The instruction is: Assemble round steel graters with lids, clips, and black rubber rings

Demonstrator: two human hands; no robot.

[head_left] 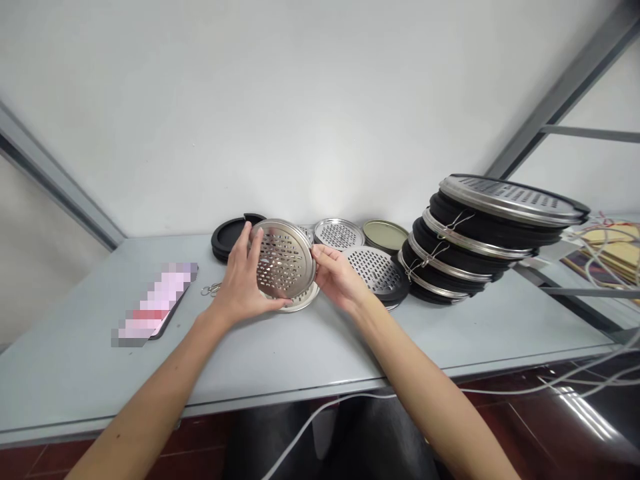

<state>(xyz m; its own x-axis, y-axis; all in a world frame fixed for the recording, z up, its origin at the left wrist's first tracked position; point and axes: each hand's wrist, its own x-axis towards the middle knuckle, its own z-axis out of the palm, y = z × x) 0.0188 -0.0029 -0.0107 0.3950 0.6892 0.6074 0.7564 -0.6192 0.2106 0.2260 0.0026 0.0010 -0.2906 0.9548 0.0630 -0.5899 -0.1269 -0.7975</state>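
Observation:
Between my two hands a round metal grater disc (283,260) is held up, tilted toward me, its face full of slots and holes. My left hand (243,280) grips its left side, fingers over the rim and thumb along the bottom edge. At the right rim my right hand (337,273) pinches the disc between thumb and fingers. Another metal disc (303,300) lies on the table beneath, mostly hidden. Behind my left hand are black round rings (227,235). To the right of my right hand sits a grater disc on a black base (377,272).
A tall stack of black-and-metal grater sets with wire clasps (475,240) leans at the right. Near the wall lie a slotted disc (339,233) and a greenish round plate (385,233). A phone (160,300) and small metal rings (211,289) are at the left. White cable (320,413) hangs below the table's front edge.

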